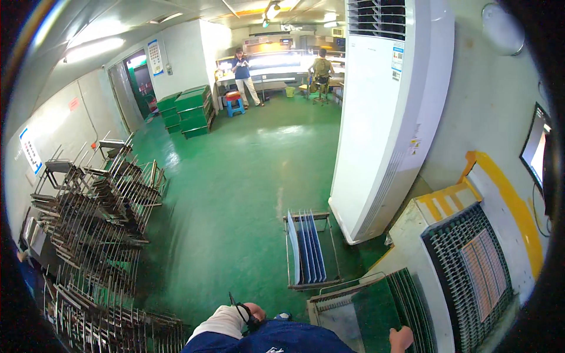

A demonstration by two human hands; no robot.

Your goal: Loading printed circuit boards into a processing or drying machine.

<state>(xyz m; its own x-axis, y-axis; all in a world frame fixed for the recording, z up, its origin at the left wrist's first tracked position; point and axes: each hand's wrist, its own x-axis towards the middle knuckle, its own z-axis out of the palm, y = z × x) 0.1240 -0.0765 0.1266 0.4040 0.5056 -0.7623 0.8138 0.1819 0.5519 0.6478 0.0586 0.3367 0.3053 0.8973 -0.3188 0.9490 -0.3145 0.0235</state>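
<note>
At the lower edge, my right hand [401,339] has its fingers closed on the edge of a dark green flat panel [376,306]. That panel stands in a metal slotted rack [329,301], beside several more dark green panels [412,300]. My left hand [255,312] is low in front of my body, below a white sleeve, with a black strap [242,310] around the wrist. Its fingers are mostly hidden, and nothing shows in it. Just ahead on the floor, a second rack [332,235] holds several upright blue-white panels [306,247].
Stacked metal racks [100,212] line the left side. A roller conveyor [465,265] carrying a copper-toned panel [484,273] stands right, near a tall white air conditioner [376,117]. Green crates [194,112], a blue stool [234,106] and two people [242,70] are farther back.
</note>
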